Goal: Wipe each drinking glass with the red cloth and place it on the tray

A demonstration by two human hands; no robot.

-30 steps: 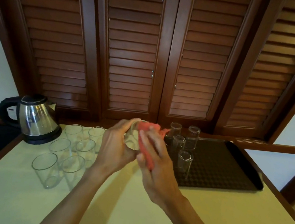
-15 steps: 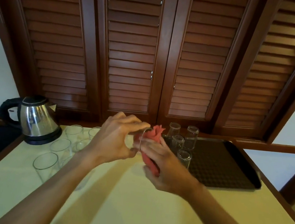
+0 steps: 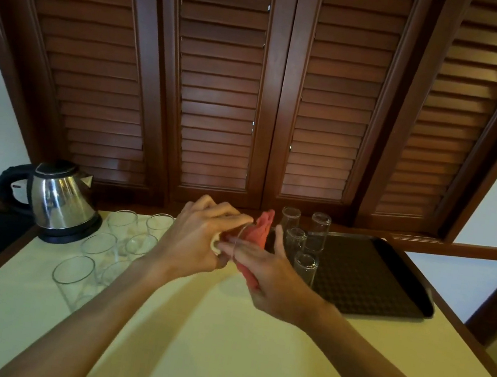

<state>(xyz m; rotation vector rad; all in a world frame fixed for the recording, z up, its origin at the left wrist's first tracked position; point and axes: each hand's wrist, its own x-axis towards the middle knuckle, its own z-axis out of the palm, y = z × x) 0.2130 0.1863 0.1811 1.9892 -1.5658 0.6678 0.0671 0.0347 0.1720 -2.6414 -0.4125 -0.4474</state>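
- Four glasses (image 3: 306, 266) stand upside down on the left end of the dark tray (image 3: 387, 281); about six unwiped glasses (image 3: 73, 270) wait upright on the table (image 3: 203, 341) beside the kettle (image 3: 56, 203).
- My left hand (image 3: 198, 239) grips the glass in hand (image 3: 234, 244), fingers curled round its body, held on its side above the table and just left of the tray.
- My right hand (image 3: 273, 275) pinches the red cloth (image 3: 258, 237) against the glass's open end, fingers fairly straight, thumb raised.
- Only the rim edge shows clearly; I think the cloth is pushed into the mouth, but cannot confirm how deep.
- Judgement: wiping is under way, this glass not yet placed.
- To do it well: keep the left grip firm but light, turn the glass against the cloth, sweep inside and rim, then set it rim-down clear of its neighbours.
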